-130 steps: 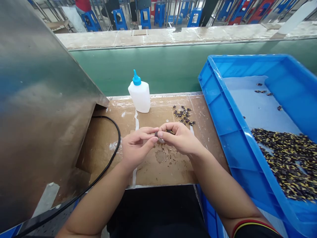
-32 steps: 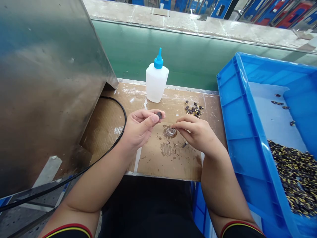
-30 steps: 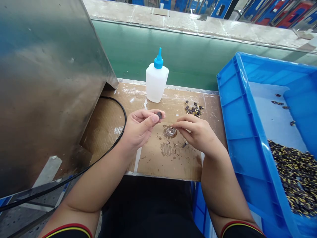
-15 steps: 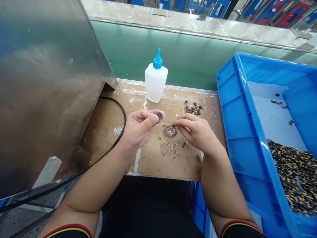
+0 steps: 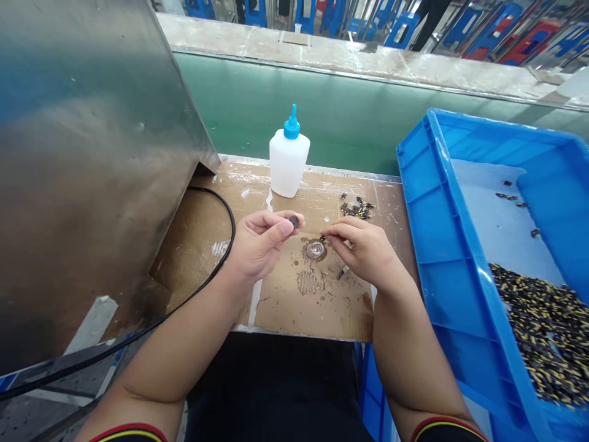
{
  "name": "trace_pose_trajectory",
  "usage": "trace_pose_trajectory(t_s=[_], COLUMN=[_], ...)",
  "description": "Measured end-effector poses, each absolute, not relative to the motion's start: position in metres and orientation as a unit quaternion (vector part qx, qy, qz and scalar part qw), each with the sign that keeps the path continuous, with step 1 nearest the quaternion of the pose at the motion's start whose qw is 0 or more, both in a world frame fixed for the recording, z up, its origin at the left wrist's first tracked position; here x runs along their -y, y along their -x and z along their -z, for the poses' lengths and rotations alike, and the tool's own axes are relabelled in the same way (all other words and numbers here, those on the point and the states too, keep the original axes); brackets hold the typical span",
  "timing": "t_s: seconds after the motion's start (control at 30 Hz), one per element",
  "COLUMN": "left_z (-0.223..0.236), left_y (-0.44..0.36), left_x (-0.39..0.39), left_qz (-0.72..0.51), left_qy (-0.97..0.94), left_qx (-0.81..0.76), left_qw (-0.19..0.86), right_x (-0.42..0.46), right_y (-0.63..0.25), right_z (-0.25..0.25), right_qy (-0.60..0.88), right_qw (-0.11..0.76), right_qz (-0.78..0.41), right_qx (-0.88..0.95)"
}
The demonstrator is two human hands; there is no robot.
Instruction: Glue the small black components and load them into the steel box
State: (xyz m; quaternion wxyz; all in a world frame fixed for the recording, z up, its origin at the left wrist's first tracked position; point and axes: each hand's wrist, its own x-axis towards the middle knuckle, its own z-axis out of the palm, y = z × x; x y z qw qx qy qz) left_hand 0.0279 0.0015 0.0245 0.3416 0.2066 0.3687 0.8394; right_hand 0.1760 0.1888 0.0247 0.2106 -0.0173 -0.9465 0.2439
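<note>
Head view looks down on both hands working close together over a cardboard bench top (image 5: 331, 307). The left hand (image 5: 260, 248) pinches a dark round piece (image 5: 293, 221) between thumb and fingers, held up off the cardboard. The right hand (image 5: 368, 255) has thumb and forefinger together on a tiny dark part (image 5: 322, 238), near the left hand's piece and just above a shiny round ring (image 5: 315, 250) sitting in a brown smear.

The step in hand appears to be fine fingertip work on these two small pieces. With both hands occupied, any further reach would call for one to let go.

Just past the right hand lies a small scatter of parts (image 5: 354, 207), and a loose part (image 5: 343, 272) rests beside its palm. Beyond the grip stands a white squeeze bottle (image 5: 289, 161). To the right sits a blue crate (image 5: 442, 276) holding a heap of parts (image 5: 534, 337).

Fingers hide most of the tiny part, so its shape is hard to make out. The inside of the ring is unclear too.
</note>
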Motion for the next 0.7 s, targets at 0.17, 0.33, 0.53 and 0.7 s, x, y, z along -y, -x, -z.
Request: trace_pose_trajectory(t_s=[0.17, 0.33, 0.53, 0.7], left_z=[-0.024, -0.027, -0.029, -0.027], left_y=[-0.028, -0.028, -0.028, -0.03], left_x=[-0.001, 0.0, 0.001, 0.002], left_qz=[-0.84, -0.842, -0.842, -0.835], left_qy=[-0.198, -0.181, -0.17, -0.181], left_qx=[-0.372, -0.367, -0.355, -0.349], left_qw=[0.342, 0.352, 0.369, 0.385], right_x=[-0.189, -0.191, -0.184, -0.166], right_y=[-0.176, -0.175, -0.176, -0.178], right_z=[-0.023, -0.021, -0.029, -0.037], right_qy=[0.017, 0.039, 0.093, 0.11], right_qw=[0.189, 0.21, 0.26, 0.278], right_qz=[-0.25, -0.246, -0.33, -0.527], right_qx=[0.949, 0.945, 0.903, 0.796])
